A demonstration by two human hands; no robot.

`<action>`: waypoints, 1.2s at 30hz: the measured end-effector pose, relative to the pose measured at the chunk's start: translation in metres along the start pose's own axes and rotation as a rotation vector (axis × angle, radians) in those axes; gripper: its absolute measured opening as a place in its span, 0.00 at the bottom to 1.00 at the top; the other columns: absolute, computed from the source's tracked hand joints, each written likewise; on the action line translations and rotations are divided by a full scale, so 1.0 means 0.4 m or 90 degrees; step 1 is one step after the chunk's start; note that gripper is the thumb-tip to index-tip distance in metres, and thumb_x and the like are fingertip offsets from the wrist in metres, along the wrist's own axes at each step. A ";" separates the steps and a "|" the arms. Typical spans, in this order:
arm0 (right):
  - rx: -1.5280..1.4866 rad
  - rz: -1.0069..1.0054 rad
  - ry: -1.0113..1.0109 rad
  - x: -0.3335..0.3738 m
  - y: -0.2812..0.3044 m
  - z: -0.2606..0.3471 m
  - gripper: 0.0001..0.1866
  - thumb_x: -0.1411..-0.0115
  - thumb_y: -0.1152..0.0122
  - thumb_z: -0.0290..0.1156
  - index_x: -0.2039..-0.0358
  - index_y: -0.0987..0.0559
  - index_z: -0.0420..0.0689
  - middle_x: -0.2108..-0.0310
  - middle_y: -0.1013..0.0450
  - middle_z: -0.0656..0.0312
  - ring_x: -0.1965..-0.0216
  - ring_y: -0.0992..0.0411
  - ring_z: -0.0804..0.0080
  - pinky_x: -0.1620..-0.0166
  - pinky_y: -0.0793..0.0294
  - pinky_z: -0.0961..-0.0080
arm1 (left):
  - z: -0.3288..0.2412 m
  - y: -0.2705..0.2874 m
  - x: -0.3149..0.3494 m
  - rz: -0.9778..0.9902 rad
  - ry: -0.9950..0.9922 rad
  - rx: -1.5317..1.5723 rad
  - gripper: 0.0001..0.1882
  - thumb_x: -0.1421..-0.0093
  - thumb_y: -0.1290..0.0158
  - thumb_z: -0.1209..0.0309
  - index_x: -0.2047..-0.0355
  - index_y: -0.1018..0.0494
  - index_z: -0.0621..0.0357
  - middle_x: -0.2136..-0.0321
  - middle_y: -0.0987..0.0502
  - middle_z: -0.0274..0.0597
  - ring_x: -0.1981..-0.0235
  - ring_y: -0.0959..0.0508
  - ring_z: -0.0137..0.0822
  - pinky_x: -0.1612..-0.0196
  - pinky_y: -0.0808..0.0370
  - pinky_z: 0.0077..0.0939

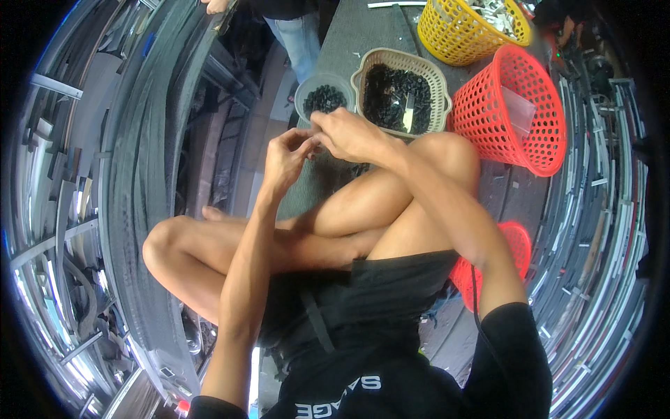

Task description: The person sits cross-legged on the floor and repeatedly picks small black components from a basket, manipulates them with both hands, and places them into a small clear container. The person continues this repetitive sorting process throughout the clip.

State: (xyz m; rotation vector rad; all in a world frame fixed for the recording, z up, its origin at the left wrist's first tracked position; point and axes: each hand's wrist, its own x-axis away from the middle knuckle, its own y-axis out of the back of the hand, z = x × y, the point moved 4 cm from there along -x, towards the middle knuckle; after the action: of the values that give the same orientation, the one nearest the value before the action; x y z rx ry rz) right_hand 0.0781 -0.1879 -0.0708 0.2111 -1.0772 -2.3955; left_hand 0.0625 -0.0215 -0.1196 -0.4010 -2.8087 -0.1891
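Note:
My left hand (286, 157) and my right hand (349, 136) meet above my crossed legs, fingertips pinched close together. Whatever lies between them is too small to make out. Just beyond the fingers stands a clear round tub (301, 89) with small black pieces (324, 100) in it. To its right, a beige slotted basket (442, 84) holds many more black pieces (391, 91). A pale yellowish strip (408, 114) lies on top of those pieces.
A red basket (481, 98) with a clear plastic bag (518, 112) stands at right, behind it a yellow basket (447, 35) of whitish pieces. Another red basket (518, 244) sits by my right elbow. Racks of long strips (593, 230) line both sides. Another person's jeans (296, 45) show at the far edge.

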 end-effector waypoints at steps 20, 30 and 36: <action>-0.278 -0.059 -0.144 -0.031 0.026 0.000 0.08 0.31 0.38 0.29 0.60 0.21 0.36 0.73 0.19 0.53 0.72 0.20 0.67 0.65 0.22 0.65 | -0.041 0.021 0.008 -0.073 -0.112 0.229 0.07 0.34 0.37 0.76 0.60 0.19 0.70 0.65 0.15 0.47 0.65 0.16 0.34 0.57 0.18 0.29; -0.259 -0.137 0.005 -0.023 0.050 0.034 0.07 0.33 0.38 0.26 0.63 0.26 0.36 0.69 0.21 0.45 0.64 0.21 0.47 0.59 0.25 0.57 | -0.058 0.042 0.008 -0.066 -0.098 0.206 0.10 0.34 0.36 0.75 0.55 0.19 0.70 0.62 0.15 0.47 0.63 0.15 0.32 0.54 0.17 0.30; -0.244 -0.196 0.033 -0.016 0.036 0.034 0.08 0.33 0.40 0.27 0.61 0.27 0.35 0.69 0.22 0.43 0.62 0.21 0.41 0.58 0.25 0.52 | -0.068 0.041 0.012 -0.077 -0.086 0.186 0.13 0.34 0.37 0.76 0.53 0.20 0.73 0.62 0.14 0.49 0.62 0.15 0.34 0.52 0.16 0.31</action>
State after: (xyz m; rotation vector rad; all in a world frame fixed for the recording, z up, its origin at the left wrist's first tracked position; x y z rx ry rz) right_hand 0.0847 -0.1840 -0.0515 0.3205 -0.5759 -2.7972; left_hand 0.0703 -0.0091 -0.0909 -0.1822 -2.9328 0.2296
